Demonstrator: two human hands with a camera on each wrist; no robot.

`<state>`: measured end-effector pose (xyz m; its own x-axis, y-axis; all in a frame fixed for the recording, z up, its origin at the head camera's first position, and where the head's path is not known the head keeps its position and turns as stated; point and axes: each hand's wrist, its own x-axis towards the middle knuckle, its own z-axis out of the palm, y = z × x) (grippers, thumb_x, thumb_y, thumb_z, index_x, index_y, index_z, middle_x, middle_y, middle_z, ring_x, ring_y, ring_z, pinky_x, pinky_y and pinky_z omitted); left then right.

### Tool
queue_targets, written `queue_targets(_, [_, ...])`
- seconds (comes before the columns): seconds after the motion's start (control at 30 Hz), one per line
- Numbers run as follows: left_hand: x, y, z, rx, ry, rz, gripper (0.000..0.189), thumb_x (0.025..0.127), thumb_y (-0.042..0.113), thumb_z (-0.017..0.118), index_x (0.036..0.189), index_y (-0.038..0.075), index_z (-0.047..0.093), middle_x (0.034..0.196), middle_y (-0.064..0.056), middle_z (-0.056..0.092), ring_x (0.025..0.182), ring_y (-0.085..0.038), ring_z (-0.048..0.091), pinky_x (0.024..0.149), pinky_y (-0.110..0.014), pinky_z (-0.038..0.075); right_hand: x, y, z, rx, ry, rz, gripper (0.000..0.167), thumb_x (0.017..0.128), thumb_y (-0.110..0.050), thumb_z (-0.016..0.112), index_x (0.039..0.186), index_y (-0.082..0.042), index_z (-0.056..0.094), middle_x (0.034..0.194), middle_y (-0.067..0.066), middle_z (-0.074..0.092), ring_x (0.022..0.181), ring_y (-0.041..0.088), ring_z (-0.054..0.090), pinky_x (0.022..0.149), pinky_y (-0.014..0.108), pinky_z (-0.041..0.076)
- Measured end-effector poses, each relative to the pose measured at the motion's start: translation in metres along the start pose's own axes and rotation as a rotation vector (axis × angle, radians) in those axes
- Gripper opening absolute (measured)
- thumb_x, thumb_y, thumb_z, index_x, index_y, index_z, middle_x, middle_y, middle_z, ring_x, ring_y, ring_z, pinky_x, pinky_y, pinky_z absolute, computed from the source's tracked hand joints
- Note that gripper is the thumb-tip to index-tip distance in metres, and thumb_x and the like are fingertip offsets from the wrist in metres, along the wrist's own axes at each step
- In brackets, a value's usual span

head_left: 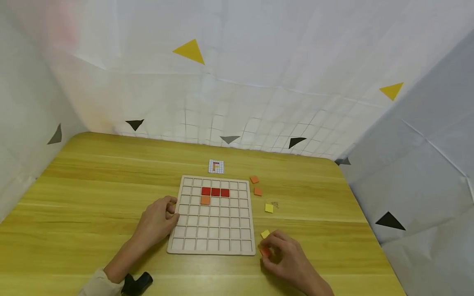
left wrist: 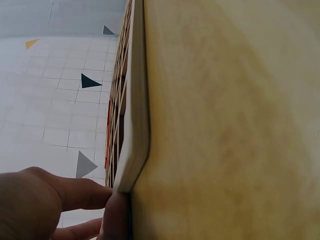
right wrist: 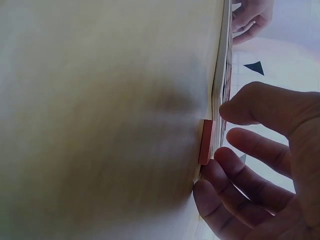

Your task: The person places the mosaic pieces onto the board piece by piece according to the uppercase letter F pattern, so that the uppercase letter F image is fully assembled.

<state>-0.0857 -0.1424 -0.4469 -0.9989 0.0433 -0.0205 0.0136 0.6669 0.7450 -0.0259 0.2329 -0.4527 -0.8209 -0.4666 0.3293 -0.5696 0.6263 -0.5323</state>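
While my left fingers touch the board, my right fingers stand apart at a red-orange tile, pickup apparently needing a pinch.

You are facing white sheeting where yellow triangles, black triangles and grey triangles are showing, and a yellowish wood-grained table is stretching out before you.

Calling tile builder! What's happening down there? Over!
Left hand holding grid board's edge. Right hand around red-orange tile, not pinching. Nearest yellow tile close by; nothing blocking.
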Motion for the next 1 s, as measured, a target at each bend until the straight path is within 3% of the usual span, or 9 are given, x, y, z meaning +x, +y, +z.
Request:
queue_targets(0.13, [0.0007,-0.0001,-0.0003,0.001,0.003,0.003,0.038,0.085,0.005,0.071,0.121,-0.005,0.062,0.088,-0.005,0.061,0.077,-0.017,0.060,0.067,-0.034,0.049,0.0007,-0.0021,-0.0012,-0.032,-0.045,0.030,0.034,0.068,-0.007,0.085,0.094,-0.021,0.069,0.094,-0.013,0.059,0.079,0.008,0.056,0.069,0.027,0.050])
queue_targets(0.3, [0.0009,-0.0001,0.0000,0.000,0.001,0.002,0.038,0.085,0.005,0.071,0.121,-0.005,0.062,0.088,-0.005,0.060,0.076,-0.017,0.059,0.066,-0.033,0.048,0.0002,-0.0018,-0.0020,-0.070,-0.062,-0.021,0.037,0.066,-0.006,0.085,0.094,-0.024,0.068,0.095,-0.015,0.059,0.085,0.006,0.054,0.074,0.027,0.049])
queue_targets(0.47, [0.0011,-0.0006,0.0000,-0.002,0.007,0.004,0.037,0.085,0.005,0.071,0.120,-0.005,0.062,0.088,-0.005,0.061,0.076,-0.017,0.059,0.067,-0.034,0.049,-0.0001,-0.0013,-0.0029,-0.077,-0.066,-0.043,0.037,0.066,-0.003,0.083,0.092,-0.024,0.068,0.094,-0.015,0.058,0.084,0.006,0.053,0.073,0.026,0.048])
queue_targets(0.8, [0.0011,-0.0001,0.0001,-0.012,0.000,0.000,0.038,0.086,0.005,0.070,0.121,-0.005,0.062,0.089,-0.005,0.060,0.077,-0.016,0.059,0.066,-0.033,0.048,-0.0018,-0.0025,-0.0046,-0.053,-0.132,0.098,0.033,0.068,-0.002,0.080,0.094,-0.023,0.073,0.092,-0.014,0.055,0.075,0.006,0.053,0.065,0.024,0.047])
queue_targets(1.0, [0.0007,0.0003,-0.0001,-0.013,0.000,-0.004,0.039,0.085,0.005,0.070,0.121,-0.006,0.062,0.088,-0.005,0.060,0.076,-0.016,0.060,0.065,-0.032,0.048,-0.0026,0.0002,-0.0016,-0.031,-0.081,0.055,0.033,0.067,0.000,0.080,0.092,-0.020,0.072,0.088,-0.013,0.056,0.072,0.004,0.053,0.061,0.022,0.047])
